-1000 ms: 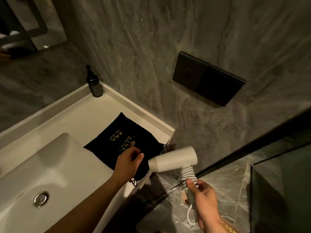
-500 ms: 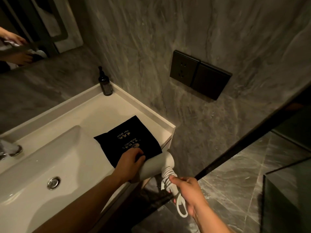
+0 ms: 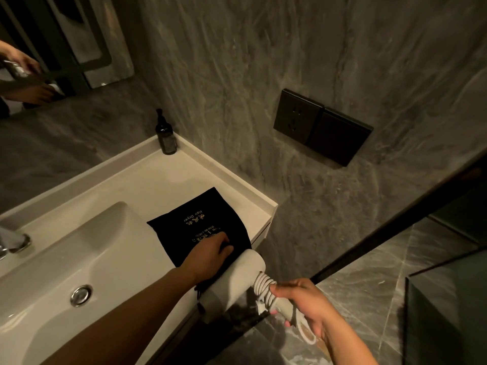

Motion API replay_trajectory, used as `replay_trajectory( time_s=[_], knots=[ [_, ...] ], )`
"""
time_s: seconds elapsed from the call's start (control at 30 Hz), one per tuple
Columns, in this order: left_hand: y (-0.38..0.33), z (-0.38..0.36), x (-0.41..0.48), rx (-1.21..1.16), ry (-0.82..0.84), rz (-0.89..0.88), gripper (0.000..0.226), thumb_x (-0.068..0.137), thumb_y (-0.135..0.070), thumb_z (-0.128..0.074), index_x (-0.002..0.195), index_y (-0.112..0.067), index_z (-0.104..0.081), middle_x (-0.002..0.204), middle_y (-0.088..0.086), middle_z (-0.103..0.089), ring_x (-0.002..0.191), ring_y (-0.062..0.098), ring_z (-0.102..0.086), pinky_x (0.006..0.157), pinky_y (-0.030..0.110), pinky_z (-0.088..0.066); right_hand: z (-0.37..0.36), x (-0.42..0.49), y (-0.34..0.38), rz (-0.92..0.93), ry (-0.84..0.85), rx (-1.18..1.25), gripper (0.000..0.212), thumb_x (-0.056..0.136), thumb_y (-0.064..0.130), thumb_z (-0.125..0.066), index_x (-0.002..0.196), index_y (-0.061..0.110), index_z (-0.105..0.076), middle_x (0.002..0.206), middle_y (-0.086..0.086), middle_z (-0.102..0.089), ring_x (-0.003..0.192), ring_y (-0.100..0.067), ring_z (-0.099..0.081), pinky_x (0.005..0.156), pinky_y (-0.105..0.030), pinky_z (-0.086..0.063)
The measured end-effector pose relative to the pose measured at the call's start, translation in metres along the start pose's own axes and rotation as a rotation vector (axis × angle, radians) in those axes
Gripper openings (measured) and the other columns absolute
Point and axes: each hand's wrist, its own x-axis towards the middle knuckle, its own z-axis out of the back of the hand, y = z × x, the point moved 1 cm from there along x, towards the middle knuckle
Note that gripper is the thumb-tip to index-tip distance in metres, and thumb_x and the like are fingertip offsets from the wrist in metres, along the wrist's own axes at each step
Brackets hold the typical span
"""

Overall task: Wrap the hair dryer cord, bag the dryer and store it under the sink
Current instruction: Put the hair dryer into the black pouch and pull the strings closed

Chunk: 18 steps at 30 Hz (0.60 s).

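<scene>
A black drawstring bag [image 3: 200, 222] with gold lettering lies flat on the white vanity counter [image 3: 163, 177], right of the basin. My left hand [image 3: 208, 255] grips the bag's near edge at its mouth. The white hair dryer [image 3: 238, 276] points its barrel into that mouth, its nose hidden by the bag and my hand. The white cord [image 3: 264, 288] is coiled around the handle. My right hand [image 3: 303, 304] holds the handle below the coils, off the counter's front corner.
A dark pump bottle [image 3: 164, 135] stands in the counter's back corner. The basin [image 3: 79, 259] with its drain [image 3: 81, 294] and the tap [image 3: 13, 241] lie to the left. A black wall socket plate [image 3: 321, 129] sits on the marble wall. A glass partition [image 3: 445, 299] stands at the right.
My right hand has brought the dryer left and down, so its barrel now meets the bag's mouth at the counter edge. My left hand has stayed on the bag's edge.
</scene>
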Motion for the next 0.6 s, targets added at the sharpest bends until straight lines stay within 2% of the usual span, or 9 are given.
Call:
replay_trajectory(
  time_s=[0.1,0.23,0.37,0.5,0.6],
  knots=[
    [0.004,0.006,-0.001,-0.035,-0.031,-0.022,0.016,0.102,-0.033,-0.055,0.104,-0.020,-0.064,0.093,0.001,-0.070,0.083,0.016,-0.065,0.077,0.035,-0.054,0.012,-0.001,0.005,-0.038,0.082,-0.040,0.037,0.081,0.018,-0.080,0.102,-0.013,-0.074,0.084,-0.032,-0.075,0.053,-0.026,-0.069,0.040,-0.026,-0.052],
    [0.010,0.012,-0.005,-0.087,-0.004,-0.053,0.018,0.103,-0.032,-0.054,0.108,-0.019,-0.066,0.094,-0.001,-0.070,0.087,0.015,-0.066,0.079,0.035,-0.055,0.014,0.003,0.010,-0.081,0.185,-0.082,0.039,0.076,0.020,-0.085,0.096,-0.011,-0.074,0.104,-0.038,-0.072,0.071,-0.032,-0.073,0.044,-0.029,-0.055],
    [0.017,0.018,-0.007,-0.113,0.087,-0.097,0.017,0.102,-0.033,-0.055,0.106,-0.020,-0.065,0.094,0.000,-0.071,0.088,0.015,-0.067,0.083,0.039,-0.056,0.005,0.021,0.019,-0.091,0.248,-0.044,0.038,0.078,0.026,-0.082,0.101,-0.005,-0.078,0.101,-0.033,-0.074,0.076,-0.029,-0.075,0.045,-0.029,-0.057],
    [0.026,0.026,-0.008,-0.201,0.145,-0.119,0.010,0.101,-0.026,-0.058,0.104,-0.020,-0.066,0.094,-0.001,-0.070,0.091,0.015,-0.066,0.084,0.037,-0.052,0.003,0.040,0.025,-0.073,0.148,0.095,0.048,0.081,0.021,-0.077,0.114,-0.013,-0.068,0.102,-0.034,-0.071,0.079,-0.031,-0.076,0.042,-0.029,-0.056],
    [0.029,0.034,-0.008,-0.207,0.193,-0.092,0.020,0.102,-0.023,-0.057,0.120,-0.024,-0.066,0.102,-0.006,-0.064,0.097,0.012,-0.062,0.088,0.029,-0.048,-0.002,0.044,0.024,0.004,0.012,0.140,0.049,0.080,0.018,-0.078,0.112,-0.018,-0.067,0.095,-0.036,-0.071,0.068,-0.031,-0.073,0.040,-0.029,-0.053]
  ],
)
